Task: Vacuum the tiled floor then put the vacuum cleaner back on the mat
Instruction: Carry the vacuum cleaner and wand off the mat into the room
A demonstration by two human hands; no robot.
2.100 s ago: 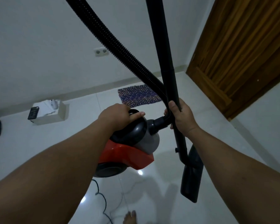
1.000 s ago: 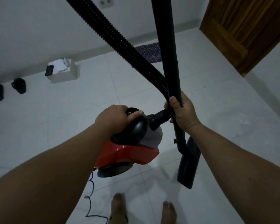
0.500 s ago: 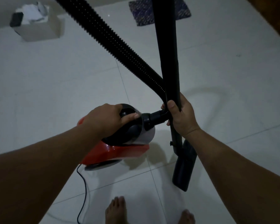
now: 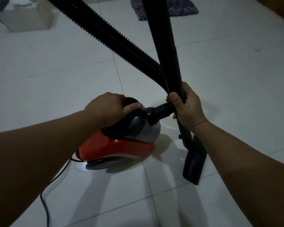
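Both my hands are on the canister vacuum cleaner (image 4: 120,145) over the tiled floor (image 4: 228,79).
My left hand (image 4: 108,108) grips its top handle, fingers curled; my right hand (image 4: 185,107) wraps the wand (image 4: 167,51) and ribbed hose (image 4: 111,35) together. The mat (image 4: 184,7) lies well apart, far ahead.

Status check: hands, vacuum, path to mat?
Left hand grips vacuum cleaner handle; right hand holds wand and hose. Mat ahead, nothing between.
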